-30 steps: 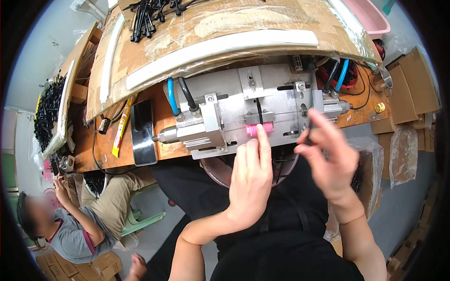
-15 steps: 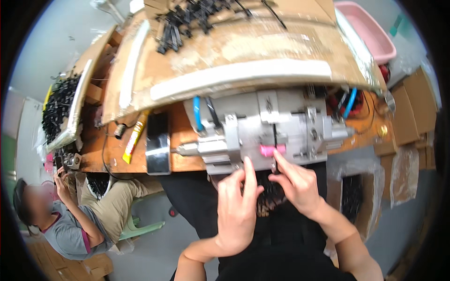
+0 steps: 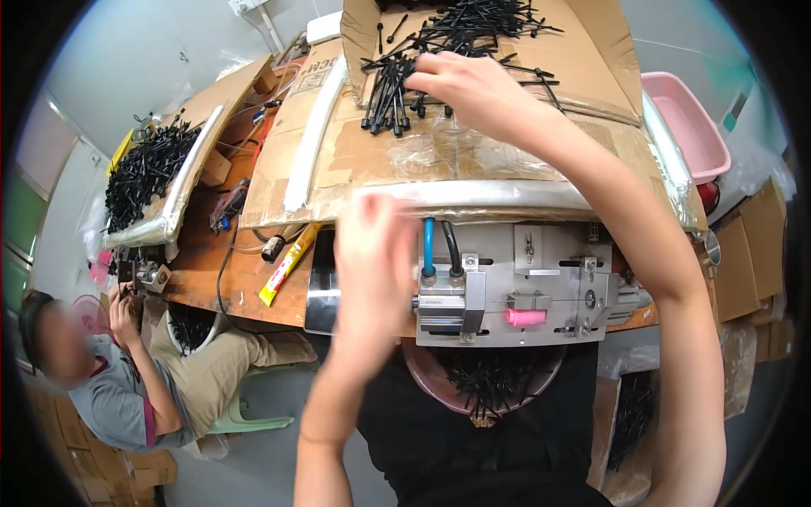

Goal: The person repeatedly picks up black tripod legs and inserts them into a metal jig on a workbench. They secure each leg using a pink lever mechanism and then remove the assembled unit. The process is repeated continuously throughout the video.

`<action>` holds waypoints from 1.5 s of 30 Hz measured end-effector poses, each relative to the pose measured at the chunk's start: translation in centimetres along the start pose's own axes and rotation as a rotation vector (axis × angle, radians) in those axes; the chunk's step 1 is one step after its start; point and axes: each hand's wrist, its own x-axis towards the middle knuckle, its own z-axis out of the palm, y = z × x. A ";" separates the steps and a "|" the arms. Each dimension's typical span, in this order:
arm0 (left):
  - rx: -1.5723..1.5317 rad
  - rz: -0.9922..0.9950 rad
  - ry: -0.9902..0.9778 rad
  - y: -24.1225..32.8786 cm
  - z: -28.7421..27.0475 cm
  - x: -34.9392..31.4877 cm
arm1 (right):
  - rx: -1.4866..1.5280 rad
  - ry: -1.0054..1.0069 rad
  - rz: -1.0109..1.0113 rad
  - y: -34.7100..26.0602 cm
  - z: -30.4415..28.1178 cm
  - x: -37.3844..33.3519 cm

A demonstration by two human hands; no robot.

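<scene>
My right hand (image 3: 460, 84) reaches far out over a cardboard tray (image 3: 507, 152). Its fingers are bent and drawn together at a bunch of thin black sticks with thick ends (image 3: 390, 95); whatever lies between the fingertips is hidden. Blurred by motion, my left hand (image 3: 372, 275) hovers in front of the tray's near edge, left of a metal clamping fixture (image 3: 498, 262); its fingers are smeared. A pink piece (image 3: 527, 318) sits at the fixture's front, with neither hand on it.
Below the fixture, a bowl (image 3: 435, 384) holds more black sticks. A phone (image 3: 322, 291) and yellow tube (image 3: 290, 264) lie on the wooden table. At left, a seated person (image 3: 127, 389) works beside another stick-filled tray (image 3: 182, 190). A pink basin (image 3: 688, 127) stands far right.
Both hands have left the fixture's front. My right hand has gone forward to the black sticks, my left up and to the left. The black stick seen at the pink piece no longer shows there.
</scene>
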 end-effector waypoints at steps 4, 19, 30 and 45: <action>0.092 -0.019 -0.018 -10.1 1.7 9.3 | 0.008 -0.259 -0.029 -0.4 2.0 2.7; 0.029 0.377 -0.377 0.6 6.3 14.3 | 0.706 0.032 0.107 6.4 -6.0 -11.9; 0.028 0.191 -0.216 0.8 1.9 9.3 | 1.034 0.305 0.820 7.1 -12.0 -12.2; 0.128 0.066 -0.439 10.0 6.8 -13.3 | 1.088 0.431 0.877 -2.9 -16.0 -22.1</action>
